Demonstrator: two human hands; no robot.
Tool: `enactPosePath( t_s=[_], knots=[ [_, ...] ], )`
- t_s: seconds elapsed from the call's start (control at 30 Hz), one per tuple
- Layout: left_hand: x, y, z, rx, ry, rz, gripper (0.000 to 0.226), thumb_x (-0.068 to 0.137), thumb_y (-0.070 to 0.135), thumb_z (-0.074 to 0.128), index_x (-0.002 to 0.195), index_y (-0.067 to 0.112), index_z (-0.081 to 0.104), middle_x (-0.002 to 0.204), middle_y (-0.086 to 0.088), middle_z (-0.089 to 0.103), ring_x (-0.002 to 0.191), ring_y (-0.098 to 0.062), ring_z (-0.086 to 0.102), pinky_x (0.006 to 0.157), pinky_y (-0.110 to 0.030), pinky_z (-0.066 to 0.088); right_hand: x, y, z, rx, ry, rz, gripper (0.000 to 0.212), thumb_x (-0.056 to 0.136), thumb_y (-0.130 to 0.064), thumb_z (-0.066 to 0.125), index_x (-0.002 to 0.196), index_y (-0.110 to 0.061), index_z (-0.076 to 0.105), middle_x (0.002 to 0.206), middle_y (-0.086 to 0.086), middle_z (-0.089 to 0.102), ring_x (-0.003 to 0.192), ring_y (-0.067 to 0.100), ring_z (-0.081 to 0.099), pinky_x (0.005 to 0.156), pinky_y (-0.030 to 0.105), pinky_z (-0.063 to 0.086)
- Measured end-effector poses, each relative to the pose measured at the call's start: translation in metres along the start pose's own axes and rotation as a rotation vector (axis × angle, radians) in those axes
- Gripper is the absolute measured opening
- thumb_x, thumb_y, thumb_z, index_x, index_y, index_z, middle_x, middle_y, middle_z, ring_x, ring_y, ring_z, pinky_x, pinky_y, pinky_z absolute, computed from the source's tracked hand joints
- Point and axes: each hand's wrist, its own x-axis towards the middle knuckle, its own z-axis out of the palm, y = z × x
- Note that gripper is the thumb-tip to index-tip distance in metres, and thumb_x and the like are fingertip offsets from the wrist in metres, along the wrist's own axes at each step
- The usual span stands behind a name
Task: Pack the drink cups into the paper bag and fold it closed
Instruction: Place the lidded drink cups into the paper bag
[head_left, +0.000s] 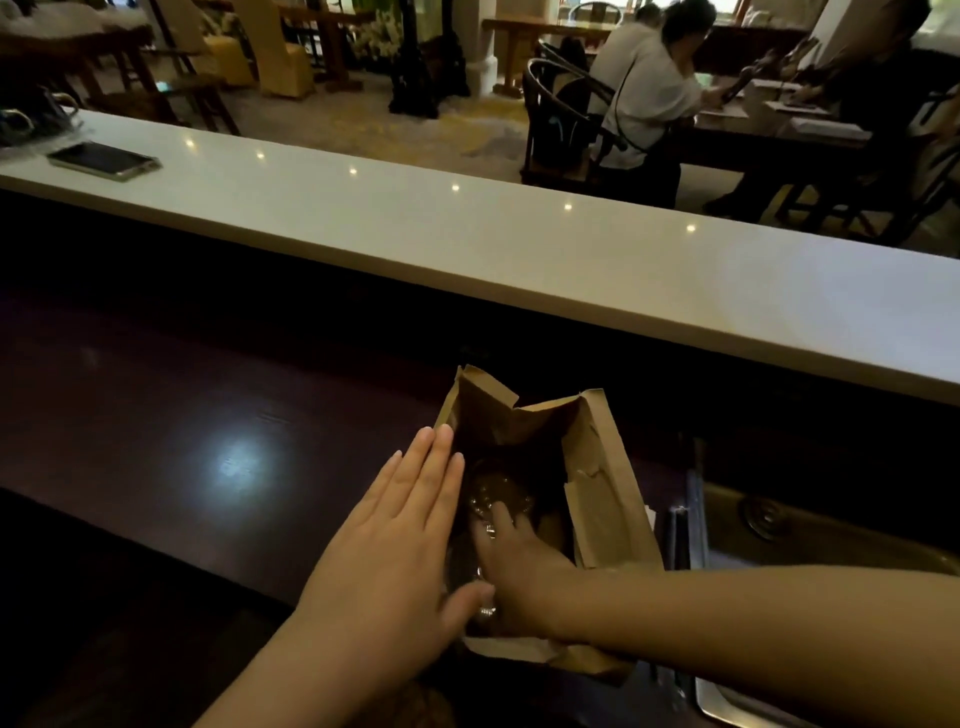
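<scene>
A brown paper bag (602, 483) stands open on the dark lower counter (182, 426), its mouth facing up. Inside it I make out a clear domed lid of a drink cup (501, 493) in the dim light. My left hand (395, 551) lies flat, fingers together, against the bag's left side. My right hand (514, 566) reaches into the bag from the right, its fingers resting on the cup near the lid; how firmly it grips is hidden by the dark.
A white raised bar top (519, 244) runs across behind the bag, with a phone (104, 161) at its far left. A metal sink (810, 535) sits just right of the bag. People sit at tables beyond the bar.
</scene>
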Motion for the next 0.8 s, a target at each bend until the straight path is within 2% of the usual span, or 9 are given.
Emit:
enactPosePath(
  t_s=[0.13, 0.23, 0.33, 0.43, 0.47, 0.53, 0.6, 0.7, 0.8],
  knots=[
    [-0.005, 0.001, 0.005, 0.011, -0.003, -0.010, 0.096, 0.077, 0.071, 0.024, 0.127, 0.020, -0.040, 0.136, 0.002, -0.051, 0.123, -0.011, -0.049, 0.107, -0.031, -0.031, 0.002, -0.002, 0.009, 0.008, 0.041, -0.023, 0.093, 0.083, -0.024, 0.066, 0.147, -0.017, -0.002, 0.153, 0.017, -0.001, 0.139, 0.039, 0.013, 0.109, 0.046, 0.034],
    [-0.006, 0.000, 0.004, -0.028, 0.058, -0.023, 0.095, 0.072, 0.070, 0.023, 0.133, 0.019, -0.028, 0.142, 0.001, -0.040, 0.130, -0.016, -0.041, 0.104, -0.031, -0.028, 0.006, -0.002, 0.012, 0.028, 0.079, -0.029, 0.096, 0.082, -0.031, 0.066, 0.146, -0.017, -0.004, 0.152, 0.018, 0.000, 0.138, 0.040, 0.016, 0.108, 0.047, 0.035],
    [-0.008, 0.000, 0.005, -0.007, 0.041, -0.017, 0.094, 0.069, 0.074, 0.011, 0.132, 0.019, -0.032, 0.141, 0.001, -0.044, 0.129, -0.015, -0.042, 0.105, -0.032, -0.027, 0.010, -0.002, 0.015, 0.060, 0.072, -0.010, 0.102, 0.079, -0.032, 0.069, 0.147, -0.018, -0.006, 0.152, 0.016, -0.004, 0.138, 0.041, 0.014, 0.109, 0.048, 0.035],
    [-0.009, 0.000, 0.004, -0.020, 0.050, -0.012, 0.094, 0.067, 0.071, 0.009, 0.139, 0.016, -0.016, 0.148, -0.002, -0.028, 0.136, -0.019, -0.029, 0.108, -0.032, -0.018, 0.011, 0.002, 0.017, 0.079, 0.086, 0.000, 0.104, 0.078, -0.033, 0.071, 0.147, -0.019, -0.006, 0.153, 0.013, -0.007, 0.140, 0.041, 0.010, 0.110, 0.049, 0.033],
    [-0.009, 0.000, 0.004, -0.010, 0.047, -0.007, 0.094, 0.067, 0.071, 0.008, 0.139, 0.016, -0.018, 0.148, -0.003, -0.030, 0.135, -0.020, -0.031, 0.108, -0.032, -0.019, 0.011, 0.003, 0.018, 0.100, 0.089, 0.009, 0.104, 0.077, -0.032, 0.071, 0.147, -0.020, -0.006, 0.154, 0.012, -0.008, 0.140, 0.041, 0.007, 0.110, 0.049, 0.033],
    [-0.010, 0.001, 0.006, 0.027, 0.031, -0.006, 0.092, 0.068, 0.071, 0.005, 0.133, 0.017, -0.032, 0.141, -0.001, -0.044, 0.130, -0.017, -0.042, 0.106, -0.033, -0.025, 0.011, 0.005, 0.018, 0.133, 0.092, 0.023, 0.104, 0.077, -0.032, 0.071, 0.147, -0.022, -0.007, 0.154, 0.010, -0.011, 0.141, 0.040, 0.002, 0.110, 0.048, 0.033],
    [-0.010, 0.002, 0.008, 0.054, 0.016, -0.007, 0.091, 0.075, 0.072, 0.012, 0.129, 0.017, -0.038, 0.137, -0.001, -0.050, 0.126, -0.015, -0.047, 0.104, -0.033, -0.029, 0.011, 0.006, 0.016, 0.161, 0.096, 0.031, 0.104, 0.077, -0.031, 0.071, 0.147, -0.024, -0.006, 0.154, 0.009, -0.012, 0.142, 0.038, 0.002, 0.108, 0.048, 0.036],
    [-0.011, 0.003, 0.007, 0.045, 0.030, 0.002, 0.093, 0.080, 0.068, 0.026, 0.132, 0.016, -0.032, 0.140, -0.001, -0.045, 0.128, -0.017, -0.044, 0.104, -0.032, -0.030, 0.010, 0.008, 0.012, 0.210, 0.093, 0.031, 0.105, 0.075, -0.029, 0.074, 0.147, -0.026, -0.003, 0.153, 0.008, -0.010, 0.141, 0.038, 0.007, 0.106, 0.046, 0.038],
    [-0.009, 0.005, 0.004, 0.044, 0.037, 0.009, 0.091, 0.071, 0.069, 0.010, 0.134, 0.015, -0.027, 0.143, -0.003, -0.040, 0.130, -0.019, -0.040, 0.105, -0.032, -0.028, 0.009, 0.010, 0.008, 0.227, 0.076, 0.042, 0.106, 0.074, -0.027, 0.075, 0.147, -0.028, -0.002, 0.154, 0.007, -0.010, 0.140, 0.038, 0.014, 0.105, 0.046, 0.040]
  ],
)
